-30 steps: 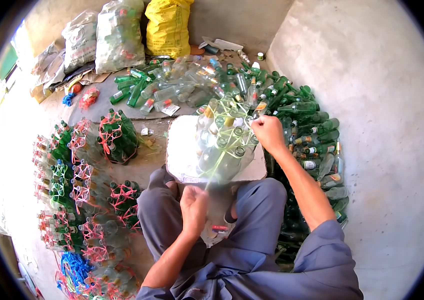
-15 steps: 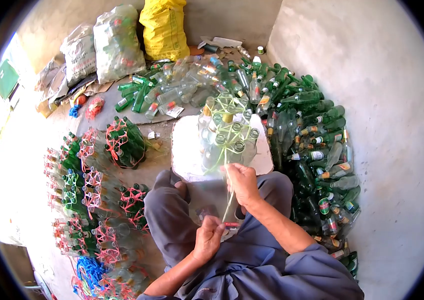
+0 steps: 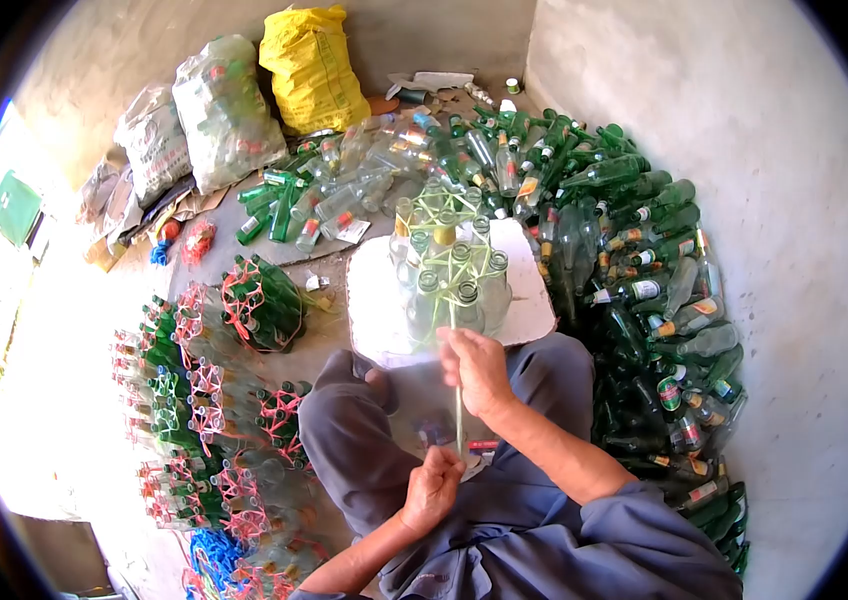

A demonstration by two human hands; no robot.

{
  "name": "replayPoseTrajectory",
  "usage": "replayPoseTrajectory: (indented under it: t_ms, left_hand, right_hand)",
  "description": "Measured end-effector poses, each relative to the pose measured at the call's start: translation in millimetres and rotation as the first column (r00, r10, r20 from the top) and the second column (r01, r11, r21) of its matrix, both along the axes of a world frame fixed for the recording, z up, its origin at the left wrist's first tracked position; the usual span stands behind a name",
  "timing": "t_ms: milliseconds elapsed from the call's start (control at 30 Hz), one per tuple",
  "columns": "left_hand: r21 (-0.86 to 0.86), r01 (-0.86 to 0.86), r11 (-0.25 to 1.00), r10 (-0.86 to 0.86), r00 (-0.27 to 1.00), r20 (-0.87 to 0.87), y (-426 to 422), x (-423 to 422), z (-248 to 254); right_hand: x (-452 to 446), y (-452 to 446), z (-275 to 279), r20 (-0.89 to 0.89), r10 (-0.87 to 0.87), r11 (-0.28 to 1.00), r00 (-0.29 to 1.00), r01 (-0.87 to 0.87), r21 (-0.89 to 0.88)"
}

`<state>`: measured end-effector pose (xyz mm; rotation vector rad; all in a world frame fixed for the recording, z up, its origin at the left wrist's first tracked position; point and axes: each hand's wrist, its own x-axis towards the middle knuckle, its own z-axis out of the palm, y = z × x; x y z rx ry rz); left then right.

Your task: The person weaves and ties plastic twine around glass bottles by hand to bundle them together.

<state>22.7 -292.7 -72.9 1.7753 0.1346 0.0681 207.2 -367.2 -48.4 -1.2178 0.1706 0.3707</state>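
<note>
A cluster of clear glass bottles (image 3: 422,311) stands upright on a white board (image 3: 532,285) in front of my knees. Pale green plastic string (image 3: 459,253) criss-crosses between the bottle necks, and a strand runs from the near side down towards my lap. Low over my lap, my left hand (image 3: 432,490) is closed on the lower end of that strand, which is pulled taut. Just below the bottles is my right hand (image 3: 478,372), beside the strand, its fingers stretched out and slightly blurred. A small red object (image 3: 483,446) lies between my legs.
Loose green and clear bottles (image 3: 634,240) are heaped along the right wall and behind the board. Bundles of bottles tied with pink string (image 3: 206,390) stand at the left. Blue string (image 3: 214,557) lies near them. A yellow sack (image 3: 314,75) and filled pale sacks (image 3: 227,120) stand at the back.
My right hand has loosened its pinch on the strand and its fingers have spread. My left hand has moved slightly right and down, still gripping the string. The view has shifted a little.
</note>
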Motion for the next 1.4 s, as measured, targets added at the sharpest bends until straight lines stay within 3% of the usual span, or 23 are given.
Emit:
replayPoseTrajectory:
  t_ms: [33, 100, 133, 167, 233, 300, 367, 500, 667, 767, 1000, 1400]
  left_hand:
    - [0.043, 0.07, 0.997, -0.069, 0.997, -0.019, 1.7, -0.4, 0.9]
    - [0.123, 0.209, 0.97, -0.203, 0.977, -0.062, 8.2, -0.1, 9.4]
    - [0.229, 0.237, 0.944, -0.247, 0.969, 0.018, 13.9, 6.2, 20.3]
    - [0.403, 0.198, 0.894, -0.27, 0.954, 0.129, 22.9, 15.5, 34.1]
    - [0.441, 0.049, 0.896, -0.173, 0.954, 0.246, 43.0, 38.0, 54.3]
    - [0.299, -0.121, 0.947, 0.021, 0.949, 0.316, 63.0, 63.2, 62.6]
    - [0.45, -0.218, 0.866, 0.025, 0.918, 0.396, 77.1, 94.1, 79.4]
    - [0.679, -0.287, 0.675, -0.186, 0.825, 0.534, 87.0, 162.3, 98.1]
    - [0.836, -0.102, 0.54, -0.358, 0.87, 0.338, 87.5, 201.5, 104.9]
    - [0.81, -0.009, 0.586, -0.412, 0.858, 0.307, 92.5, 221.1, 87.8]
    - [0.851, -0.151, 0.503, -0.464, 0.783, 0.413, 87.4, 237.6, 90.2]
    - [0.771, -0.152, 0.618, -0.443, 0.743, 0.502, 85.4, 244.8, 74.9]
  right_hand:
    - [-0.3, -0.2, 2.1, 0.004, -0.01, 1.0, 1.0, 0.01, 0.007]
    - [-2.8, 5.4, 11.5, 0.393, 0.024, 0.953, 0.919, 0.097, -0.286]
    - [-2.4, 6.9, 15.1, 0.56, 0.086, 0.896, 0.824, 0.182, -0.405]
    - [-0.8, 6.3, 13.4, 0.615, 0.132, 0.863, 0.777, 0.214, -0.457]
    - [2.1, 5.9, 9.1, 0.701, 0.229, 0.788, 0.675, 0.294, -0.541]
    - [4.1, 1.4, 15.0, 0.743, 0.273, 0.778, 0.611, 0.313, -0.544]
    - [4.8, -3.8, 17.8, 0.77, 0.334, 0.763, 0.544, 0.324, -0.56]
    - [7.0, -8.2, 21.0, 0.776, 0.435, 0.728, 0.456, 0.329, -0.601]
    - [10.3, -13.2, 25.9, 0.764, 0.421, 0.745, 0.488, 0.295, -0.599]
    - [11.2, -13.4, 29.3, 0.754, 0.418, 0.755, 0.506, 0.269, -0.599]
    - [17.8, -15.8, 39.0, 0.735, 0.46, 0.742, 0.498, 0.239, -0.626]
    - [31.8, -9.0, 22.9, 0.733, 0.565, 0.764, 0.378, 0.096, -0.638]
